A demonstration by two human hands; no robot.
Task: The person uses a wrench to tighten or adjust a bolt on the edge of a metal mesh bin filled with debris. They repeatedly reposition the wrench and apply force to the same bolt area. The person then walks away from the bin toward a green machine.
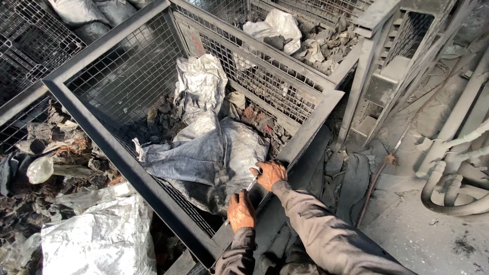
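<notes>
A big grey sack (214, 153) lies inside the wire cage (102, 109), slumped against the cage's near rail. Its long way runs from the near rail up toward the far mesh wall, where its crumpled white top leans.

The right hand (270, 173) rests on the sack's near end, just inside the rail. Its fingers are curled shut around something thin and pale, maybe a blade or a strip; it is too small to tell. The left hand (240, 211) sits a bit lower on the same end, close beside the right one, fingers bent and pressing on the sack's dark corner. Whether it grips anything cannot be told.

So the sack stretches up and away from both hands. The right hand is a little farther in.

Dark scraps (158, 122) lie around the sack in the cage.
</notes>
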